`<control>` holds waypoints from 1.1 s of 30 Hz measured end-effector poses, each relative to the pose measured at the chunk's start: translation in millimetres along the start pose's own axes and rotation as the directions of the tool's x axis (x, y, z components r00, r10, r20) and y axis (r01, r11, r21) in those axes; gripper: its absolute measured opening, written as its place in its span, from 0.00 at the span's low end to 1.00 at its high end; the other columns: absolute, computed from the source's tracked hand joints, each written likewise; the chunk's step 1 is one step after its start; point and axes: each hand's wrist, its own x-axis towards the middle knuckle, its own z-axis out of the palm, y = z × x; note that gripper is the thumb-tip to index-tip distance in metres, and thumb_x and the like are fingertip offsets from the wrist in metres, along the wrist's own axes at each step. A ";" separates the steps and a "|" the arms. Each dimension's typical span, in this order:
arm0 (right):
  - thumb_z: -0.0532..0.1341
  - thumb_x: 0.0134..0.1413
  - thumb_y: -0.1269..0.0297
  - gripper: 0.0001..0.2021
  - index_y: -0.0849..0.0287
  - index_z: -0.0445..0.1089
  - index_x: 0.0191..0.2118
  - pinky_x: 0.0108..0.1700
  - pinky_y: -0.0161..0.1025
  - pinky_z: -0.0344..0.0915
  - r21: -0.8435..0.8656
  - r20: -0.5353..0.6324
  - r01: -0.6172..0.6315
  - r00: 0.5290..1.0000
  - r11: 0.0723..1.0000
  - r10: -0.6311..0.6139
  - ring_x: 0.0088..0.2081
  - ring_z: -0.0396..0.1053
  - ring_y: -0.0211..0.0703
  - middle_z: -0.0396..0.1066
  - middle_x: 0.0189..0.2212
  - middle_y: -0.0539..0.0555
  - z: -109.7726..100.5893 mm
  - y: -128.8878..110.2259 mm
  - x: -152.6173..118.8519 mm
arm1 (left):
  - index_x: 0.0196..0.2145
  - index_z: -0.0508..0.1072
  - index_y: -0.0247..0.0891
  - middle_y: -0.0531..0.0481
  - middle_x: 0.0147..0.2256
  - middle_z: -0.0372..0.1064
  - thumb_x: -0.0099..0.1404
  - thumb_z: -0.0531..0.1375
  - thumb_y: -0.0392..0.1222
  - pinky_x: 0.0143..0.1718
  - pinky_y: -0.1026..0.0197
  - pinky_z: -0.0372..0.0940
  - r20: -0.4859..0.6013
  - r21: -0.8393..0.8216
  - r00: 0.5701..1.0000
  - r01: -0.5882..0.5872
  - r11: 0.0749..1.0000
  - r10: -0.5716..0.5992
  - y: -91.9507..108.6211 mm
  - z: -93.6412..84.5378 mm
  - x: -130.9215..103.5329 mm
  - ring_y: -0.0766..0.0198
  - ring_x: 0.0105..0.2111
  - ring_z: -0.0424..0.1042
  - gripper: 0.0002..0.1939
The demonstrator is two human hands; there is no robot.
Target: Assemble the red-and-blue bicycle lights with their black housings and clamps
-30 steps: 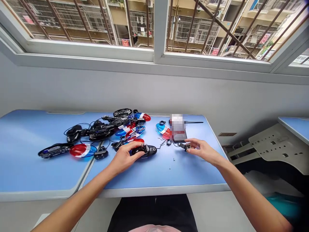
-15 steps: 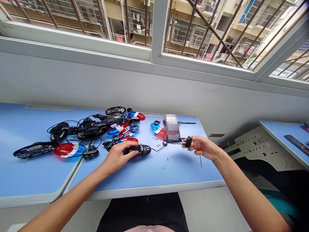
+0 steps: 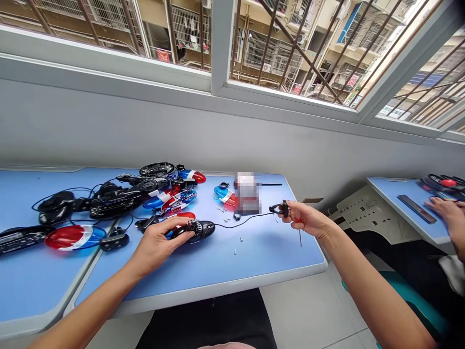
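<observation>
"So, what are the fingers doing?"

"The left hand (image 3: 156, 240) grasps a black housing (image 3: 203, 229), thumb on the near side; the right hand (image 3: 307, 218) grips a black clamp (image 3: 286, 209)."

"Which way does the housing point?"

"Rightward. Its long axis runs left to right, right end angled slightly far. It's mid-table, on the blue table (image 3: 203, 271) or just above; I can't tell which."

"And the clamp?"

"Well to the right, ring facing left, joined to the housing by a cord (image 3: 238, 224)."

"Farther out?"

"Two screws (image 3: 235, 251) lie nearer than the cord, a red-and-blue cover (image 3: 225, 195) farther, a tangle of parts (image 3: 119, 203) left."
</observation>
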 end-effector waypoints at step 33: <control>0.56 0.54 0.68 0.29 0.47 0.57 0.62 0.49 0.49 0.69 -0.911 0.108 0.311 0.814 0.271 -0.571 0.52 0.69 0.52 0.68 0.55 0.54 -11.5 85.9 -12.8 | 0.34 0.79 0.40 0.44 0.40 0.79 0.58 0.66 0.43 0.49 0.51 0.69 0.044 -0.067 0.997 -0.061 0.996 0.064 23.6 8.8 -10.8 0.53 0.42 0.76 0.07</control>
